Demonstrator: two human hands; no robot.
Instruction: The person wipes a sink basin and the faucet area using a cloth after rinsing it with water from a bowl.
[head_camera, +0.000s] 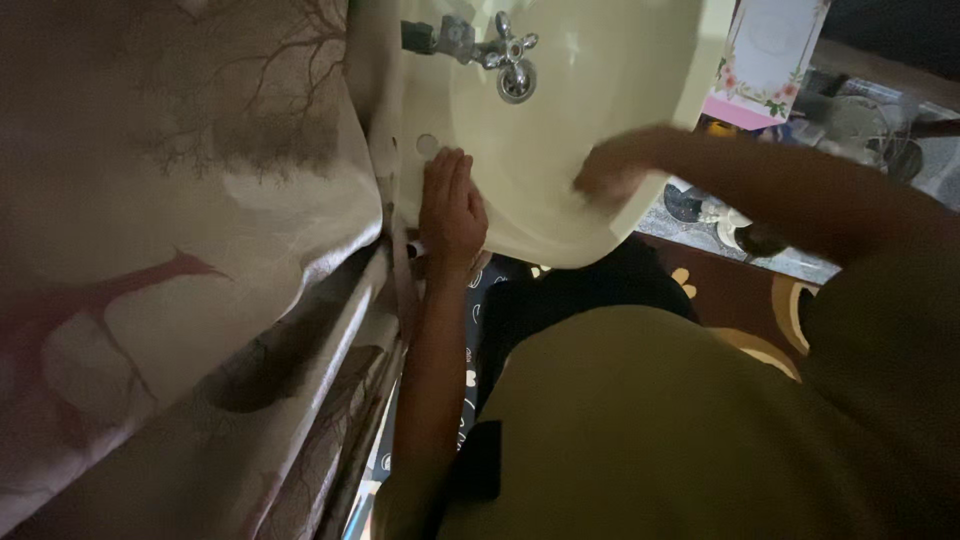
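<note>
A pale yellow-green washbasin fills the top middle of the head view, with a chrome tap at its back. My left hand lies flat on the basin's front left rim, fingers together, holding nothing. My right hand is blurred and rests against the inside of the bowl on the right; whether it holds a cloth or sponge is unclear.
A shower curtain printed with bare trees hangs close on the left. A patterned floor mat lies below the basin. Dark round items sit on the floor at right, and a flowered white panel stands at top right.
</note>
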